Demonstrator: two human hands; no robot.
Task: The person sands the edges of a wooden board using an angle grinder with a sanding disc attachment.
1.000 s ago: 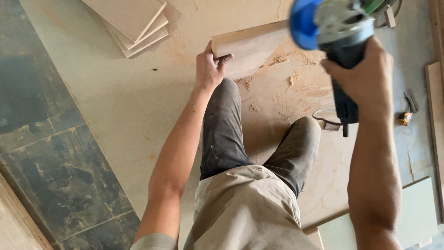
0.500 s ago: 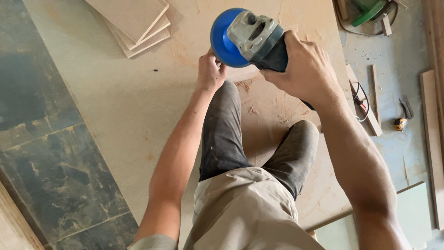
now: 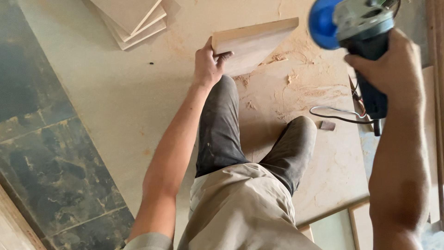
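Dusty floor sheet (image 3: 138, 92), board (image 3: 252, 44) on edge (long axis rightward), left hand (image 3: 209, 65) grip.

Woodworking workshop, sawdust (image 3: 296, 88), stacked boards (image 3: 132, 21), angle grinder (image 3: 358, 32)

Stack of boards (image 3: 132, 21) top left – sawdust (image 3: 296, 88), small wood offcut (image 3: 327, 125), dark tiled floor (image 3: 51, 153) w/ stains

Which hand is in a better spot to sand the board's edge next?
Probably the right hand: it already holds the sander, lifted beside the board. The left hand is busy gripping the board's end.
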